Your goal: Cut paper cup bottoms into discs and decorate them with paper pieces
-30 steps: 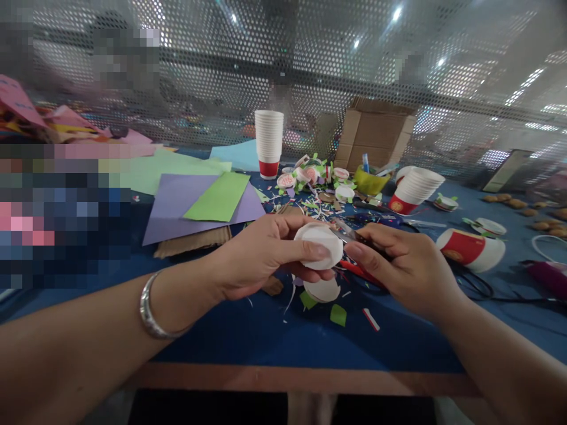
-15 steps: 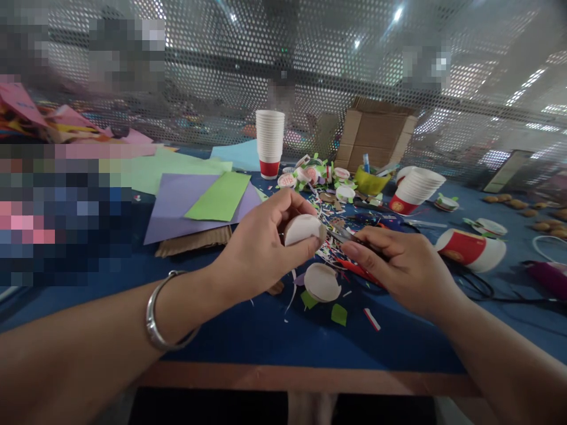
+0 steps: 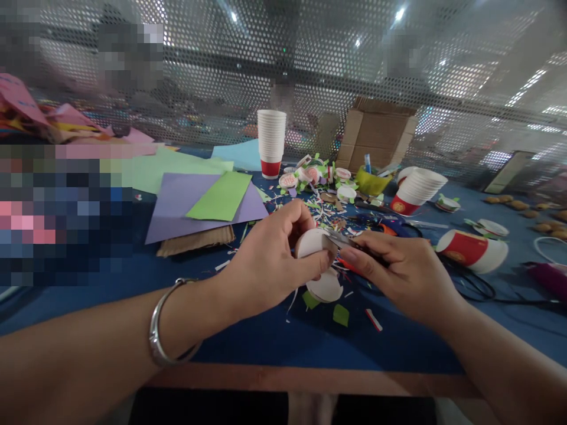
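My left hand is closed around a small white paper cup bottom, its thumb along the near side. Pinched in my right hand is a thin metal-bladed cutting tool. The blade's tip meets the right edge of the cup bottom; most of the handle is hidden by my fingers. Below my hands, another white cup bottom lies on the blue table beside green paper scraps. Something red-orange shows partly under my right hand.
Purple and green paper lie left. A tall paper cup stack stands behind, near small decorated cup bottoms. A yellow container, another cup stack, a tipped red-white cup and cables are right.
Both hands have come slightly nearer and lower, with the cup bottom turned a little. The blade now lies against its edge, and my left hand partly covers the cup bottom on the table.
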The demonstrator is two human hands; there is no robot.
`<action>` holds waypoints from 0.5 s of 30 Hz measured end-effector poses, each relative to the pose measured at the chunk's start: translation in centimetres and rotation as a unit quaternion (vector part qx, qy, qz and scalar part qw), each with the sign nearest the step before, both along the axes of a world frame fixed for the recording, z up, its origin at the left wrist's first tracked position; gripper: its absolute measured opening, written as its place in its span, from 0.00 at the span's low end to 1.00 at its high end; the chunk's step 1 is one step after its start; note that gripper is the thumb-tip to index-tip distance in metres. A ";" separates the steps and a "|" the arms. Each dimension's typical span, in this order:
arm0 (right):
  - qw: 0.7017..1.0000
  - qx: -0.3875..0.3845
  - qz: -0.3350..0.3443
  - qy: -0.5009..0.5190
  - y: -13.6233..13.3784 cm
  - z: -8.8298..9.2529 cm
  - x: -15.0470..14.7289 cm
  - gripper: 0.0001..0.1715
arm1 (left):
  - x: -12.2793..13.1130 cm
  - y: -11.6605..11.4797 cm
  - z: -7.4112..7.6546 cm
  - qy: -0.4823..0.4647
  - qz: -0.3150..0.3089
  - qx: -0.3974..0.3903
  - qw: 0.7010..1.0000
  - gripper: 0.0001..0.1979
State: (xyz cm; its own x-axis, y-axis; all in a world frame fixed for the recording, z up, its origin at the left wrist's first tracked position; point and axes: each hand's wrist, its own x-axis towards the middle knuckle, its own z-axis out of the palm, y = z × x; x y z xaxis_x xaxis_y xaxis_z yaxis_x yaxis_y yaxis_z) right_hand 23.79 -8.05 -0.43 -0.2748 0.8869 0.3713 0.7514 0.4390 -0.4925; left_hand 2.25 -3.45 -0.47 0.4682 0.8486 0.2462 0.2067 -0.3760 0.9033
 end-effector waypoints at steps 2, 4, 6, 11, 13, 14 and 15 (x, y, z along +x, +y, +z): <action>1.000 0.002 -0.001 -0.006 0.0 0.0 0.0 0.23 | 0.1 0.0 -0.1 -0.012 -0.009 -0.033 0.999 0.17; 1.000 0.009 -0.003 -0.009 0.0 0.0 0.0 0.23 | 0.2 -0.1 -0.1 -0.022 -0.016 -0.063 0.998 0.18; 1.000 0.016 -0.006 -0.011 -0.1 0.0 0.1 0.24 | 0.2 0.0 -0.1 -0.028 -0.021 -0.087 0.996 0.19; 1.000 0.027 0.000 -0.015 -0.2 -0.1 0.1 0.24 | 0.3 0.1 -0.1 -0.063 -0.044 -0.142 0.987 0.21; 0.999 0.029 -0.001 -0.019 -0.3 -0.1 0.0 0.24 | 0.3 0.1 0.0 -0.082 -0.052 -0.168 0.981 0.22; 0.999 0.030 -0.002 -0.019 -0.2 -0.1 0.0 0.24 | 0.4 0.2 -0.1 -0.090 -0.055 -0.181 0.978 0.23; 0.999 0.033 -0.004 -0.016 -0.2 0.0 0.0 0.25 | 0.4 0.2 -0.1 -0.098 -0.058 -0.193 0.975 0.23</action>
